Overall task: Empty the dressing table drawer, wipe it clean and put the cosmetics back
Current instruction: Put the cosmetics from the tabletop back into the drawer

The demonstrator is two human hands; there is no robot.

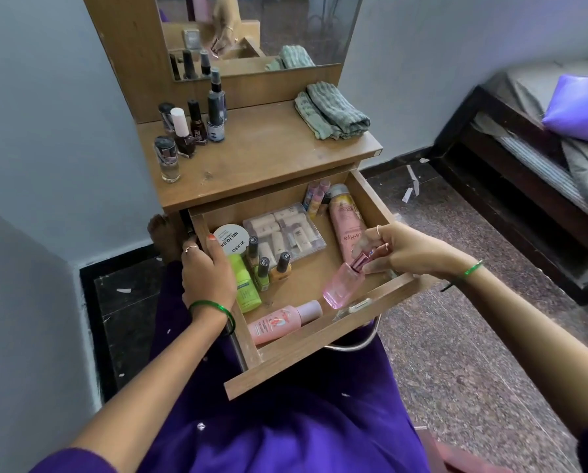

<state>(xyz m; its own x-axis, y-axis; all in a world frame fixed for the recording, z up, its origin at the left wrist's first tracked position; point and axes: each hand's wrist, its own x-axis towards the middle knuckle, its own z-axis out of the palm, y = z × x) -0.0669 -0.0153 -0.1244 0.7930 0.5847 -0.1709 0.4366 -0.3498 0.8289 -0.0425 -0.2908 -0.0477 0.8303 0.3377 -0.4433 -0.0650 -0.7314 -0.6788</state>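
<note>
Right hand [402, 249] pinches the metallic cap of a clear pink glass perfume bottle [341, 286], tilted over the open wooden drawer [323, 332] near its front wall. Left hand [205, 271] grips the drawer's left wall, beside a lime-green plastic bottle [246, 288].

The drawer [323, 331] stands open over my lap, reachable from above. At its 9 o'clock side my left hand [206, 273] grips the wall, with upright polish bottles [268, 268] just beside it. At 3 o'clock my right hand [402, 249] holds a pink bottle [342, 285] over bare wood. On the desk [268, 158], bottles [190, 131] crowd 10 o'clock, a folded cloth [333, 110] sits at 2 o'clock; between them lies free room.
</note>
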